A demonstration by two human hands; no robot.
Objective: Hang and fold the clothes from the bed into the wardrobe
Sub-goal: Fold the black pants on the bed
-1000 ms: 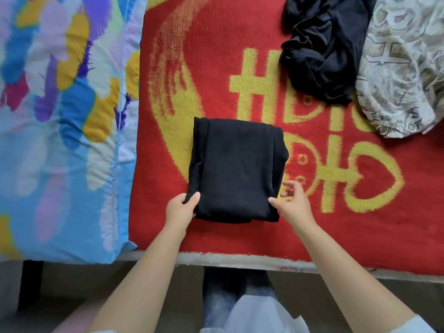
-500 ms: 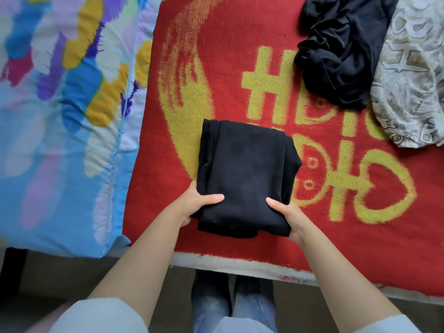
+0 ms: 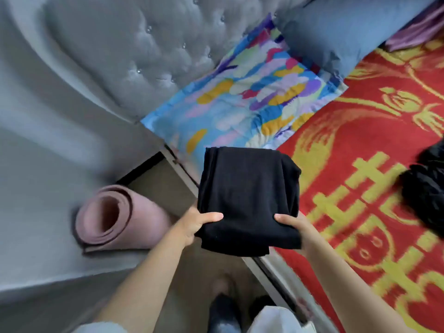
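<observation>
Two hands carry one folded black garment (image 3: pixel 247 195) above the near edge of the bed (image 3: pixel 276 265). At the far left a rolled pink mat (image 3: pixel 115 219) lies on the floor beside the grey tufted headboard (image 3: pixel 134 51). The left hand (image 3: pixel 194 224) has its grip on the garment's near left corner, thumb on top and fingers hidden beneath. The right hand (image 3: pixel 294 225) grips the near right corner the same way. Behind the garment sits a multicoloured pillow (image 3: pixel 242 104), with a blue pillow (image 3: pixel 341 32) farther right. The red and yellow blanket (image 3: pixel 360 188) covers the bed, and a crumpled black garment (image 3: pixel 427 188) lies on it at the right edge.
</observation>
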